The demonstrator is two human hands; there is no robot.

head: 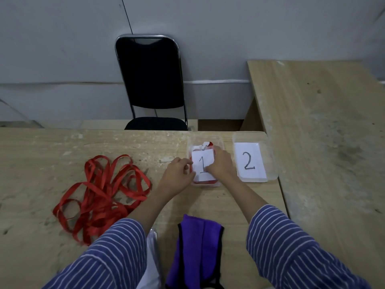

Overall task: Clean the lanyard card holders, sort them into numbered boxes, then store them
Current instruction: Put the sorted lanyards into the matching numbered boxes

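A clear plastic box (205, 138) with a paper marked "1" (201, 162) stands at the table's far edge, with red lanyard strap and a card holder (205, 146) inside. My left hand (179, 171) pinches the paper's left edge. My right hand (219, 163) rests over the box's right side, fingers curled on the paper and the contents. To the right stands a second clear box (271, 161) with a paper marked "2" (251, 161). A heap of red lanyards (100, 195) lies on the left.
A purple cloth (195, 247) with black trim lies at the near edge between my arms, with a clear plastic item (153, 247) beside it. A black chair (152, 80) stands behind the table (62, 147). A second wooden table (323, 132) adjoins on the right.
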